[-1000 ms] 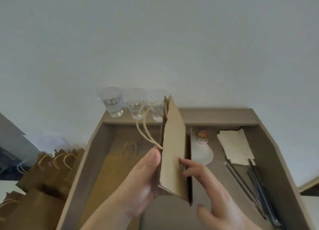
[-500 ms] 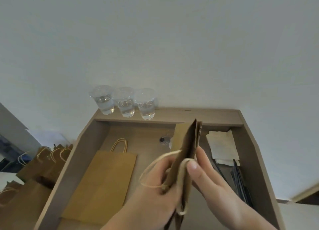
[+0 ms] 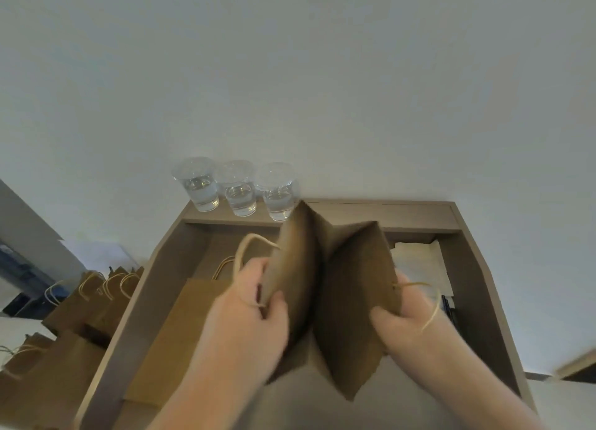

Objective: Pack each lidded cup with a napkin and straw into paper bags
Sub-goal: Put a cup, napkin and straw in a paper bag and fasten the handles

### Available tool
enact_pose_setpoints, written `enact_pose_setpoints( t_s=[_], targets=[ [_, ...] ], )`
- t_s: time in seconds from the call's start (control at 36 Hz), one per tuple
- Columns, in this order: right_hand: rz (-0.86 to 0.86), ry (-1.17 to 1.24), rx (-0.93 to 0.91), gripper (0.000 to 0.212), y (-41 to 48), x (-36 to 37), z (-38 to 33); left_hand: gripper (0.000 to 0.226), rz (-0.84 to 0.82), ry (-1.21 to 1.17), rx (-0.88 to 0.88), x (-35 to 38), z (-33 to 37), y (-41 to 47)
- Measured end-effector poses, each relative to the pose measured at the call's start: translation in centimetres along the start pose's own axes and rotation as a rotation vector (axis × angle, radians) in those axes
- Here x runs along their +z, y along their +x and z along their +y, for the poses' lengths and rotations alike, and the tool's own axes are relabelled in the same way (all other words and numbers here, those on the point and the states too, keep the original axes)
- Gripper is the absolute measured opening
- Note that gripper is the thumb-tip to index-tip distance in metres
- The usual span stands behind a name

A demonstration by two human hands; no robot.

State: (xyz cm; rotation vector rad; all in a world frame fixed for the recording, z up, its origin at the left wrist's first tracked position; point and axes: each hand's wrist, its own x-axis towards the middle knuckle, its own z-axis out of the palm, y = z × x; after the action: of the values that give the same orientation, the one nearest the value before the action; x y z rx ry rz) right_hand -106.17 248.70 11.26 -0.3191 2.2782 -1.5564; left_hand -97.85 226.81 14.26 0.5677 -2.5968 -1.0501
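A brown paper bag (image 3: 351, 287) hangs over the middle of the table, its two sides spread apart into a V. My left hand (image 3: 254, 307) grips the left side and its twine handle. My right hand (image 3: 406, 316) grips the right side, with the other handle looped over it. Three clear lidded cups (image 3: 238, 187) with water stand in a row on the back ledge. White napkins (image 3: 419, 262) lie at the right, partly hidden by the bag. Dark straws (image 3: 449, 305) show just below them.
A flat paper bag (image 3: 180, 326) lies on the brown table (image 3: 419, 212) at the left. Several more bags with twine handles (image 3: 93, 294) stand beyond the table's left edge. A plain wall rises behind the ledge.
The bag was flat and edge-on between my hands; both hands have since pulled its sides apart, so it now gapes. The view has shifted slightly.
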Motion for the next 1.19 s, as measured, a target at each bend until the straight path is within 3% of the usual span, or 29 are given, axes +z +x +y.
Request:
enact_pose_setpoints(
  t_s=[0.06, 0.17, 0.42, 0.53, 0.72, 0.78, 0.86, 0.97, 1.03, 1.11, 1.19],
  targets=[
    [0.019, -0.015, 0.065, 0.051, 0.2, -1.3, 0.1, 0.04, 0.017, 0.003, -0.042, -1.5, -1.0, 1.1],
    [0.077, -0.111, 0.149, 0.057, 0.6, -2.4, 0.2, 0.043, 0.046, 0.023, -0.088, -3.8, -2.4, 2.3],
    [0.237, -0.179, 0.123, 0.069, 1.3, -2.3, -1.9, 0.034, 0.047, -0.014, -0.064, -7.9, -3.1, 3.9],
    [0.052, -0.151, 0.098, 0.079, 0.8, 0.2, -5.2, 0.04, -0.026, -0.02, -0.03, -9.8, -3.4, 4.7],
    [-0.638, -0.423, 0.069, 0.05, 1.0, 2.8, -11.2, 0.037, -0.241, 0.1, -0.009, -11.1, -5.8, 7.1],
    [-0.695, -0.398, 0.015, 0.05, 2.2, 0.9, -12.7, 0.037, -0.252, 0.121, 0.022, -11.3, -6.5, 7.5],
    [-0.496, -0.41, -0.017, 0.036, 7.2, -0.5, -13.9, 0.04, -0.241, 0.146, 0.047, -11.5, -7.6, 7.8],
    [0.094, -0.567, -0.173, 0.012, 15.3, 3.2, -15.7, 0.044, -0.233, 0.157, 0.042, -11.4, -8.6, 8.1],
    [0.16, -0.603, -0.155, 0.054, 18.6, 5.9, -16.3, 0.044, -0.233, 0.16, 0.03, -11.5, -8.8, 8.2],
    [0.103, -0.663, 0.006, 0.114, 23.2, 9.7, -16.6, 0.045, -0.232, 0.176, 0.016, -11.7, -9.3, 8.1],
    [0.102, -0.736, 0.058, 0.132, 26.0, 11.4, -16.0, 0.047, -0.207, 0.18, -0.011, -12.0, -9.9, 7.9]
  ],
)
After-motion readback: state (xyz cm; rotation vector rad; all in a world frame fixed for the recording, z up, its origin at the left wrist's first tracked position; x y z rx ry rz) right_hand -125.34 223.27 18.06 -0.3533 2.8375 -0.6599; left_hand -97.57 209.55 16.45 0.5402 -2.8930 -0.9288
